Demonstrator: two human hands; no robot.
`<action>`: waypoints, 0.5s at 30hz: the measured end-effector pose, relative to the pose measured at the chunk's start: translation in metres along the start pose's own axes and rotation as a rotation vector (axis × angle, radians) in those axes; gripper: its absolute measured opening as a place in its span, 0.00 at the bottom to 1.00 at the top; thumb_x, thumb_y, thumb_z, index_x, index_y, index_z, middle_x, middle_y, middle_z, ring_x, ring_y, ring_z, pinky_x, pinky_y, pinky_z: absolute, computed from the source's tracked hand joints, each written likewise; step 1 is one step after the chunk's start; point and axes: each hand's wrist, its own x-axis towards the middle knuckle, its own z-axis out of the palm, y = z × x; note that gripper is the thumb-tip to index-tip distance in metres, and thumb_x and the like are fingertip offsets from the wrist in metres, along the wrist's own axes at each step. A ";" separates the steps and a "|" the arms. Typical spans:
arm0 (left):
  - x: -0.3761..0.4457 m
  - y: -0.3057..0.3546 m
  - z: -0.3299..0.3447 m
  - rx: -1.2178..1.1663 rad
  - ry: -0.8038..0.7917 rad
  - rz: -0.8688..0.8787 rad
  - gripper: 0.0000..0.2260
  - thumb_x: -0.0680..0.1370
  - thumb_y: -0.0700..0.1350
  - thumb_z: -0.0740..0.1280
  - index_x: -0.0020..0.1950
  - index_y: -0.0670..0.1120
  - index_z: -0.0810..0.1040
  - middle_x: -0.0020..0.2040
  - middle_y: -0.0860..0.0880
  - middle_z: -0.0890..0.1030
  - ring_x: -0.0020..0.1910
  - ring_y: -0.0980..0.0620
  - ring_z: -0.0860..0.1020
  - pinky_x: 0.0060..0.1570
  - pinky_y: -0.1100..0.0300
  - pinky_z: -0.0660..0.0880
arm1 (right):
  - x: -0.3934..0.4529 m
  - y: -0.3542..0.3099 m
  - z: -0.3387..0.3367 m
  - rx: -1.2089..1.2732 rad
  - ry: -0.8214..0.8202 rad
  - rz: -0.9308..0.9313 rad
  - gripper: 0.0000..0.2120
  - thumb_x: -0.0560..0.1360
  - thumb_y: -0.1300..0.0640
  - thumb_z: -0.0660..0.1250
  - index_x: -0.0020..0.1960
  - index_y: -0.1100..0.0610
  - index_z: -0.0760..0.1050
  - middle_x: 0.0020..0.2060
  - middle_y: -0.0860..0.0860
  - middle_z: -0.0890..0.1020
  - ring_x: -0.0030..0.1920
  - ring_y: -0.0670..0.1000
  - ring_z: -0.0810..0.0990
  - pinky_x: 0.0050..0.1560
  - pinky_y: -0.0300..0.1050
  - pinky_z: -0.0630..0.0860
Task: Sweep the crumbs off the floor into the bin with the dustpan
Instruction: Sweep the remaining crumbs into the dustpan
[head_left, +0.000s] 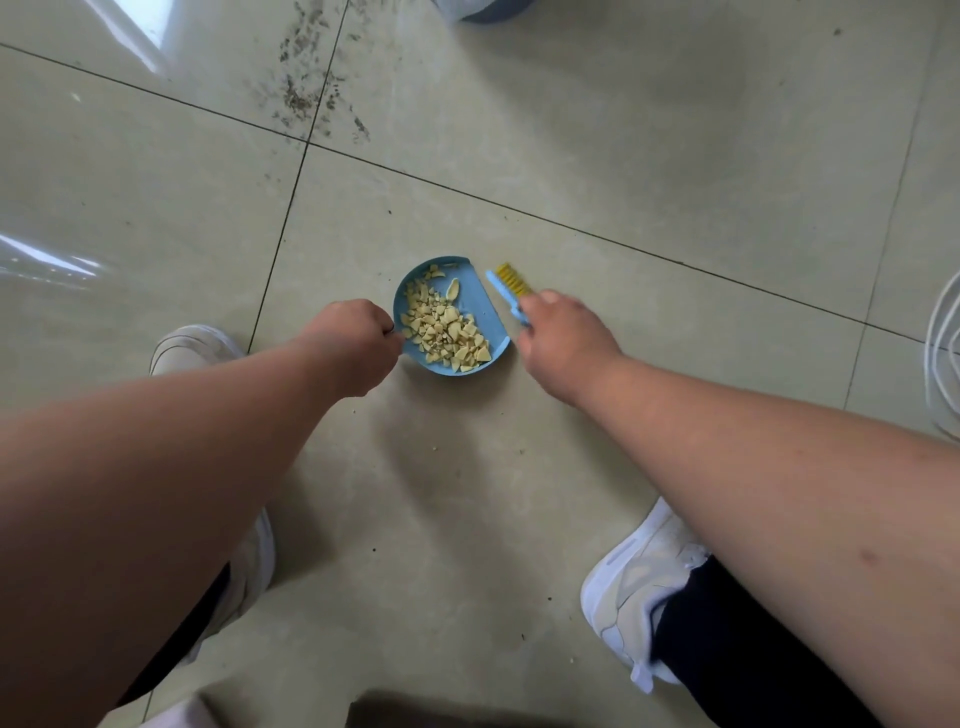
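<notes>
The left hand (358, 338) gripped the handle side of the round blue dustpan (480, 304), which sat on the tiled floor (623, 156) beside a grout line crossing. Pale yellow crumbs (447, 332) were heaped inside the pan. The right hand (563, 340) grasped the handle of a small blue brush (506, 288), its yellow bristles just beside the pan's straight open edge. A grey bin (488, 8) showed partly at the floor's far edge.

An indoor room, its kind unclear: glossy pale floor tiles (519, 130) with dark grout lines and scattered dirt.
</notes>
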 end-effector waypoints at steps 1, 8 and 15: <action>0.000 0.001 0.000 -0.013 -0.003 -0.004 0.16 0.83 0.49 0.65 0.38 0.44 0.80 0.37 0.42 0.84 0.29 0.42 0.84 0.28 0.57 0.81 | -0.003 -0.008 0.004 0.015 -0.027 -0.050 0.16 0.80 0.57 0.61 0.67 0.59 0.75 0.59 0.60 0.79 0.58 0.62 0.77 0.57 0.52 0.75; -0.003 0.000 0.001 -0.025 -0.002 0.006 0.17 0.84 0.50 0.65 0.38 0.44 0.79 0.39 0.40 0.85 0.36 0.38 0.86 0.34 0.52 0.84 | -0.011 -0.023 0.009 0.186 0.013 -0.111 0.08 0.77 0.61 0.61 0.53 0.60 0.77 0.49 0.58 0.79 0.51 0.61 0.76 0.47 0.48 0.70; -0.003 0.000 0.002 -0.148 0.052 0.075 0.17 0.83 0.50 0.67 0.37 0.42 0.76 0.37 0.40 0.80 0.36 0.37 0.78 0.41 0.44 0.82 | 0.007 -0.005 -0.029 0.320 0.172 0.130 0.12 0.75 0.56 0.62 0.34 0.57 0.66 0.28 0.49 0.71 0.33 0.55 0.71 0.32 0.45 0.64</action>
